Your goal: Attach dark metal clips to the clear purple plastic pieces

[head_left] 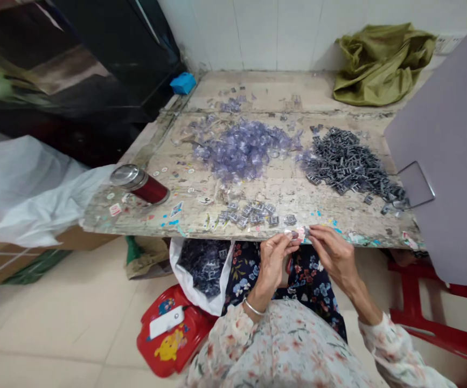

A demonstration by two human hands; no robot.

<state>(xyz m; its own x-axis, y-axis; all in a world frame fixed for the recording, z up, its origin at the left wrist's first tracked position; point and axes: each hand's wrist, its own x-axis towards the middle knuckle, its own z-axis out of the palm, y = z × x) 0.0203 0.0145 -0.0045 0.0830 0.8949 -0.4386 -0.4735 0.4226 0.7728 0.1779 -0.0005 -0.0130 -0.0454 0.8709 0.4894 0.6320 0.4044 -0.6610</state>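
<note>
My left hand (276, 256) is closed in a pinch at the table's front edge, on what looks like a small clear plastic piece (293, 235); its outline is hard to make out. Close beside it, my right hand (335, 256) pinches a small dark grey plastic piece (307, 231). The two sets of fingertips nearly meet. Left of them lies a small group of grey pieces with clear covers (253, 214). Farther back are a heap of clear purplish plastic pieces (245, 148) and, to the right, a heap of dark grey plastic pieces (350, 159).
A red flask (148, 188) stands on the worn table (168, 161) at left. An olive cloth bag (382, 64) lies at the back right, beside a grey panel (447, 151). Below hang a white sack (227, 280) of dark pieces and a red stool (148, 345) bearing a white device.
</note>
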